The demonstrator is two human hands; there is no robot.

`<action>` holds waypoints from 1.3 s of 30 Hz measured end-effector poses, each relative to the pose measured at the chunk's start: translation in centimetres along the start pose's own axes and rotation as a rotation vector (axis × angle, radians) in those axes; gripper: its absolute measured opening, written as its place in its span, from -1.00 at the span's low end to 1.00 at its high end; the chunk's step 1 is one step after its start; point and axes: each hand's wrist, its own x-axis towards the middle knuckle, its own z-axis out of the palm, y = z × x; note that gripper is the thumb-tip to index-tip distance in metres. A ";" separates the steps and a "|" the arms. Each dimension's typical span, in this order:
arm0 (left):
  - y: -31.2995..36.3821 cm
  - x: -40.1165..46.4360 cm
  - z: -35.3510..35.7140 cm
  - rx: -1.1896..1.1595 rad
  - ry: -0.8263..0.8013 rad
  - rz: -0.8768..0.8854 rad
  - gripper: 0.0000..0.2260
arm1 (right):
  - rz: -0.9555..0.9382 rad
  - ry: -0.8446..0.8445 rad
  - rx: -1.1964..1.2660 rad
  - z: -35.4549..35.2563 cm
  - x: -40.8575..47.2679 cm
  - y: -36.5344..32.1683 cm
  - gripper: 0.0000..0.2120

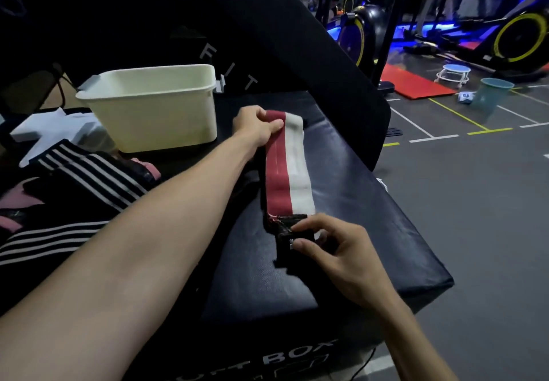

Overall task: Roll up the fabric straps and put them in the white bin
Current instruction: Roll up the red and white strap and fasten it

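Strap stretched flat on a dark padded box, white bin at upper left.
Striped black clothing lies at left; the red-and-white strap spans frame centre, left hand pinching its far end, right hand pinching its black near end.

strap: red-white, unrolled, stretched flat on black pad | white bin: upright, just left

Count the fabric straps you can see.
1: a red, white and black fabric strap stretched over the black padded box between left hand and right hand. Others may hide among the striped clothing.
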 end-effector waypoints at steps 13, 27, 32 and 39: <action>-2.6 -3.9 -3.0 0.179 -0.308 -0.086 -0.80 | 0.014 -0.090 0.046 0.9 -1.8 -1.0 -0.90; -7.2 -25.5 -9.6 0.133 -0.343 0.503 -0.88 | 0.028 0.202 0.036 4.1 -6.4 -3.2 -0.87; -8.1 -26.9 -9.1 0.160 -0.208 0.550 -0.92 | 0.034 0.277 -0.024 5.2 -7.6 -4.0 -0.87; -8.9 -27.7 -9.3 0.258 -0.223 0.604 -0.95 | -0.017 0.187 -0.362 4.0 -8.4 -4.7 -0.93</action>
